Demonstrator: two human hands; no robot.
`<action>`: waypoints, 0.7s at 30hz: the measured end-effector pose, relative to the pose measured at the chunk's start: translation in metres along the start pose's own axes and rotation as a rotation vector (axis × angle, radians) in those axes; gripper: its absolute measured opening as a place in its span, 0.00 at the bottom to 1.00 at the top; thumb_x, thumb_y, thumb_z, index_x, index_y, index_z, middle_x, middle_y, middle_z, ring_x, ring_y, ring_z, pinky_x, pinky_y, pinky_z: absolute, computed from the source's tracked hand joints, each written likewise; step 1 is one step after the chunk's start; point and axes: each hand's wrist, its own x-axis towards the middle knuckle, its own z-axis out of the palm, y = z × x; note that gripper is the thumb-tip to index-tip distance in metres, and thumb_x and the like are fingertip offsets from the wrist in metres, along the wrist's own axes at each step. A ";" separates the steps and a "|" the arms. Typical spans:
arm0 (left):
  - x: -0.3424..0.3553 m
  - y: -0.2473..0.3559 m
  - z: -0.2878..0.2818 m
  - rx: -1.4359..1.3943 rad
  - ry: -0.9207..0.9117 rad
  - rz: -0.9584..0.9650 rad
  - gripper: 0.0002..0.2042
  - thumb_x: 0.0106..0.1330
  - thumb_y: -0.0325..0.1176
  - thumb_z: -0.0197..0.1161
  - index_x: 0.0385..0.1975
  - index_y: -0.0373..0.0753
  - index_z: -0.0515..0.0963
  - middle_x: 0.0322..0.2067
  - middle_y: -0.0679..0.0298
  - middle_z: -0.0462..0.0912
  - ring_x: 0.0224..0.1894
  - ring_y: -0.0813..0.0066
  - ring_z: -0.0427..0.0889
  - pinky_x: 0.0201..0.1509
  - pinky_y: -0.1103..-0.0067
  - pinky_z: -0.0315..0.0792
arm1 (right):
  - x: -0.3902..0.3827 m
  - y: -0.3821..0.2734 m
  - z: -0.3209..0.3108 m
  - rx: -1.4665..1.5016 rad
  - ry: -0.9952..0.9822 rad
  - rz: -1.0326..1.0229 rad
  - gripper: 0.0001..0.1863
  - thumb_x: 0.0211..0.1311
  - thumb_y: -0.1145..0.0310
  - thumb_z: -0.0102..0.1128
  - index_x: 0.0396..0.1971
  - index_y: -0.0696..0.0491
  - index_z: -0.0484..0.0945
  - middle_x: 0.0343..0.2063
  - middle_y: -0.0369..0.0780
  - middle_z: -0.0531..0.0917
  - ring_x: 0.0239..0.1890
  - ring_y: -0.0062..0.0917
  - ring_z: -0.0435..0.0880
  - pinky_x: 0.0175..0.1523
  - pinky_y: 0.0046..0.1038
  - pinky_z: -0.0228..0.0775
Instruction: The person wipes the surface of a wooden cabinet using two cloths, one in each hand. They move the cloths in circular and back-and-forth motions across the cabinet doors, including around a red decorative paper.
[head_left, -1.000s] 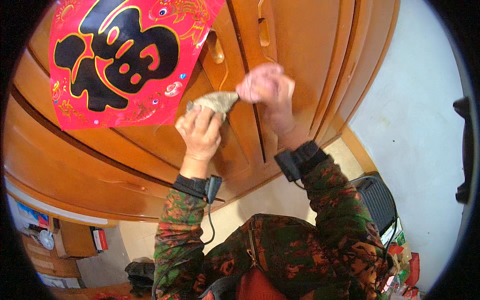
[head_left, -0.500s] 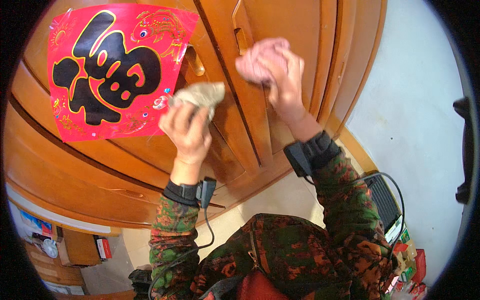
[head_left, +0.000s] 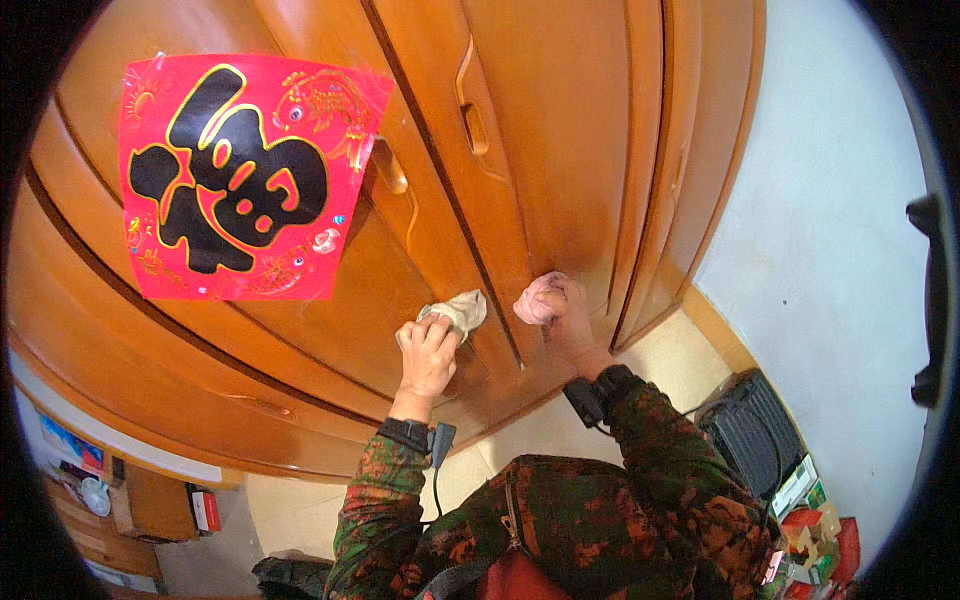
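Observation:
Bunched under the fingers of my left hand (head_left: pixel 428 358) is a pale beige cloth (head_left: pixel 464 312), against the lower part of an orange-brown wooden wardrobe door (head_left: pixel 330 300). A crumpled pink cloth (head_left: pixel 537 297) is gripped in my right hand (head_left: pixel 572 325), at the neighbouring wardrobe door (head_left: pixel 560 130). The dark gap between the two doors runs between my hands. Part of the pink cloth is hidden behind my fingers. Both hands are low on the doors, below the recessed handles (head_left: pixel 474 130).
A red poster (head_left: pixel 350 110) with black lettering and gold fish hangs on the left door. The white wall (head_left: pixel 810 200) rises at the right. By its foot stand a black ribbed case (head_left: pixel 755 430) and several small boxes (head_left: pixel 810 530). A wooden cabinet (head_left: pixel 155 500) is at the lower left.
Both hands have come down the doors with their cloths, the right one by much more. The left hand has also shifted right, and the handles are now uncovered.

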 end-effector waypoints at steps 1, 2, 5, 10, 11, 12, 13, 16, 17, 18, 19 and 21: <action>0.003 0.000 -0.003 0.002 0.104 -0.016 0.16 0.45 0.25 0.63 0.37 0.45 0.81 0.47 0.66 0.76 0.54 0.62 0.71 0.54 0.61 0.61 | 0.007 -0.001 -0.004 0.176 -0.105 0.257 0.09 0.64 0.73 0.56 0.43 0.55 0.77 0.45 0.43 0.75 0.50 0.37 0.74 0.52 0.36 0.66; 0.006 0.000 -0.007 0.007 0.193 -0.049 0.16 0.45 0.24 0.63 0.36 0.45 0.81 0.47 0.65 0.76 0.54 0.61 0.71 0.55 0.61 0.61 | 0.019 -0.003 -0.008 0.318 -0.129 0.403 0.12 0.63 0.76 0.56 0.47 0.55 0.77 0.49 0.45 0.72 0.53 0.38 0.72 0.57 0.37 0.64; 0.022 -0.006 -0.021 0.085 0.420 -0.096 0.16 0.43 0.24 0.65 0.36 0.44 0.82 0.47 0.61 0.75 0.54 0.55 0.69 0.56 0.60 0.63 | 0.068 -0.024 -0.016 0.043 0.035 0.069 0.20 0.60 0.84 0.54 0.52 0.57 0.76 0.56 0.48 0.66 0.60 0.41 0.65 0.64 0.37 0.59; 0.038 -0.025 -0.027 0.191 0.401 -0.211 0.18 0.40 0.25 0.65 0.36 0.46 0.83 0.49 0.60 0.73 0.56 0.54 0.67 0.59 0.59 0.62 | 0.140 -0.077 0.008 0.031 0.272 0.027 0.19 0.61 0.80 0.53 0.53 0.58 0.74 0.58 0.51 0.66 0.60 0.46 0.63 0.66 0.43 0.55; 0.035 -0.029 -0.027 0.224 0.418 -0.121 0.18 0.40 0.27 0.65 0.37 0.47 0.84 0.50 0.60 0.72 0.56 0.54 0.67 0.58 0.59 0.62 | 0.143 -0.085 0.014 0.011 0.286 -0.016 0.20 0.59 0.81 0.54 0.53 0.57 0.75 0.58 0.52 0.67 0.59 0.47 0.63 0.65 0.44 0.55; 0.033 -0.032 -0.026 0.218 0.437 -0.078 0.18 0.41 0.30 0.65 0.36 0.47 0.84 0.49 0.60 0.73 0.55 0.55 0.68 0.57 0.58 0.63 | 0.144 -0.088 0.017 -0.025 0.298 -0.104 0.20 0.58 0.81 0.54 0.52 0.57 0.76 0.59 0.52 0.67 0.58 0.48 0.63 0.64 0.45 0.56; 0.028 -0.035 -0.025 0.219 0.429 -0.072 0.18 0.40 0.30 0.65 0.36 0.48 0.84 0.48 0.60 0.73 0.55 0.55 0.68 0.57 0.58 0.63 | 0.142 -0.090 0.020 -0.019 0.319 -0.230 0.19 0.57 0.79 0.57 0.50 0.55 0.78 0.57 0.51 0.68 0.57 0.48 0.65 0.63 0.45 0.58; 0.019 -0.044 -0.015 0.201 0.467 -0.015 0.11 0.49 0.32 0.68 0.34 0.52 0.82 0.46 0.67 0.75 0.55 0.61 0.69 0.55 0.62 0.63 | 0.138 -0.061 0.004 -0.032 -0.133 -0.366 0.09 0.60 0.73 0.59 0.41 0.54 0.80 0.50 0.45 0.74 0.50 0.43 0.73 0.55 0.44 0.63; 0.017 -0.048 -0.012 0.217 0.501 0.036 0.10 0.50 0.32 0.67 0.33 0.51 0.82 0.46 0.66 0.75 0.55 0.61 0.69 0.55 0.61 0.64 | 0.142 -0.047 0.000 0.115 -0.231 -0.033 0.09 0.60 0.77 0.56 0.41 0.56 0.79 0.43 0.44 0.76 0.46 0.39 0.75 0.54 0.41 0.66; 0.017 -0.050 -0.007 0.224 0.533 0.057 0.09 0.50 0.32 0.67 0.32 0.51 0.82 0.46 0.65 0.75 0.56 0.60 0.68 0.55 0.60 0.64 | 0.148 -0.030 -0.009 0.183 -0.146 0.067 0.10 0.60 0.79 0.54 0.40 0.57 0.78 0.40 0.43 0.77 0.44 0.37 0.77 0.52 0.38 0.68; 0.016 -0.052 -0.003 0.225 0.562 0.067 0.07 0.54 0.32 0.67 0.32 0.53 0.81 0.46 0.67 0.75 0.56 0.61 0.68 0.55 0.61 0.64 | 0.158 -0.016 -0.013 0.144 0.010 0.052 0.10 0.60 0.81 0.53 0.40 0.57 0.78 0.37 0.41 0.79 0.42 0.35 0.78 0.50 0.36 0.70; 0.017 -0.054 0.002 0.227 0.589 0.075 0.08 0.54 0.32 0.68 0.33 0.53 0.80 0.46 0.67 0.74 0.56 0.61 0.68 0.56 0.62 0.64 | 0.177 -0.003 -0.020 -0.251 0.521 -0.068 0.09 0.58 0.80 0.51 0.38 0.57 0.79 0.35 0.41 0.80 0.39 0.35 0.78 0.49 0.36 0.70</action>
